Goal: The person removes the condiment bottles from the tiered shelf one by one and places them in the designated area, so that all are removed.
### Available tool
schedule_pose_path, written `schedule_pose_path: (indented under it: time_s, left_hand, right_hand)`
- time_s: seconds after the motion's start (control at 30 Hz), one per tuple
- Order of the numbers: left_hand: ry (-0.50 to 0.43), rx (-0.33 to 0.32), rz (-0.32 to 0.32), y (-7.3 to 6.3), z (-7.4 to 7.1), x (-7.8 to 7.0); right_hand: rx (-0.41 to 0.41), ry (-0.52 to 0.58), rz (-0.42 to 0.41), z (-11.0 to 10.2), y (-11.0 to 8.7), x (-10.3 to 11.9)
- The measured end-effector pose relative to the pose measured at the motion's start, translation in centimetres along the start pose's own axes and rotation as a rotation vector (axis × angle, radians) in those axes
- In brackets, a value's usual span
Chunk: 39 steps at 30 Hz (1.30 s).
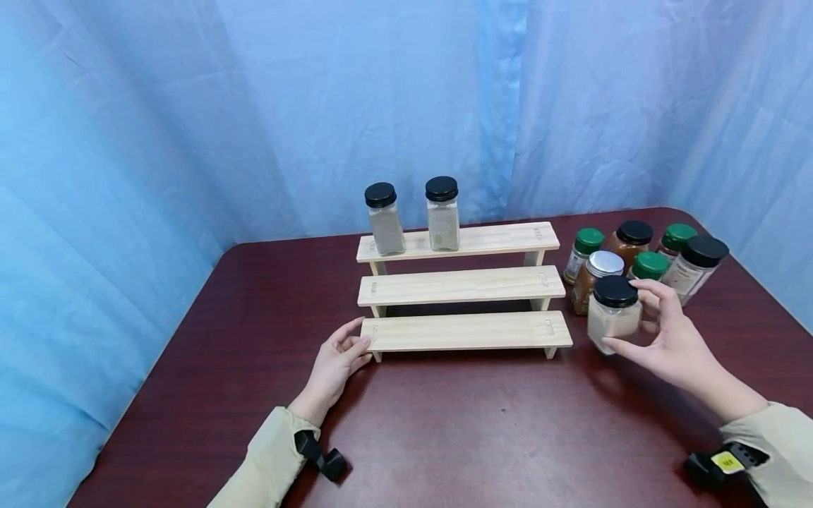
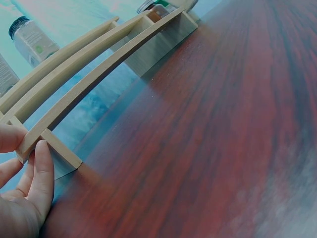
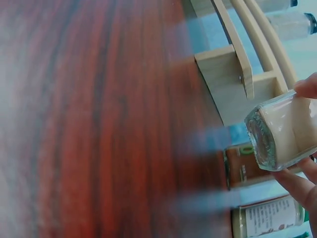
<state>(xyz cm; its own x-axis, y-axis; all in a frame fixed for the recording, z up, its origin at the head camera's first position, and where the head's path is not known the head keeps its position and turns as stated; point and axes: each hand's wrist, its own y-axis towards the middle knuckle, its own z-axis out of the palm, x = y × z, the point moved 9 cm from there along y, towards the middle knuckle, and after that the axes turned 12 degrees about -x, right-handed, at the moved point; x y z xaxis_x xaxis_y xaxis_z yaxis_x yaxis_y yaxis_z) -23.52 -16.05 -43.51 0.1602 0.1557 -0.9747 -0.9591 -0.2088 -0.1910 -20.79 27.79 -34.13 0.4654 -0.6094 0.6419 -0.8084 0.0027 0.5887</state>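
My right hand [image 1: 673,339] holds a squarish clear spice jar [image 1: 612,321] with a black lid and pale contents, thumb on one side and fingers on the other. In the right wrist view the jar [image 3: 287,131] shows its base, off the table. A three-tier wooden spice rack [image 1: 466,331] stands mid-table. At the left end of its lowest tier, my left hand [image 1: 339,363] pinches the board; the left wrist view shows the thumb above and fingers [image 2: 42,173] beneath. Two black-lidded jars, one left [image 1: 387,229] and one right [image 1: 443,222], stand on the top tier.
Right of the rack, several spice jars stand grouped: a silver-lidded brown one [image 1: 591,279], green-lidded ones [image 1: 578,257], a black-lidded brown one [image 1: 630,243] and a tall black-lidded one [image 1: 692,271]. Blue curtains [image 1: 381,106] hang behind the dark red table [image 1: 476,430].
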Motion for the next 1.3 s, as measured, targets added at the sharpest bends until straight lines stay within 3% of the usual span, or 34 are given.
schedule_pose_path:
  time_s: [0.33, 0.8, 1.1, 1.3]
  left_hand:
    - [0.016, 0.009, -0.003, -0.2, 0.0, 0.5]
    - [-0.018, -0.007, 0.0, 0.1, 0.0, 0.1]
    - [-0.003, -0.004, 0.001, 0.1, 0.0, 0.1]
    - [-0.001, -0.007, -0.006, 0.1, 0.0, 0.1]
  right_hand:
    - [0.069, -0.062, 0.065, 0.5, -0.5, -2.1]
    - [0.096, -0.08, -0.063, 1.4, 0.4, -1.6]
    - [0.107, -0.085, -0.012, 1.0, 0.4, -2.3]
    - [0.086, -0.045, -0.043, 0.4, 0.1, -2.3]
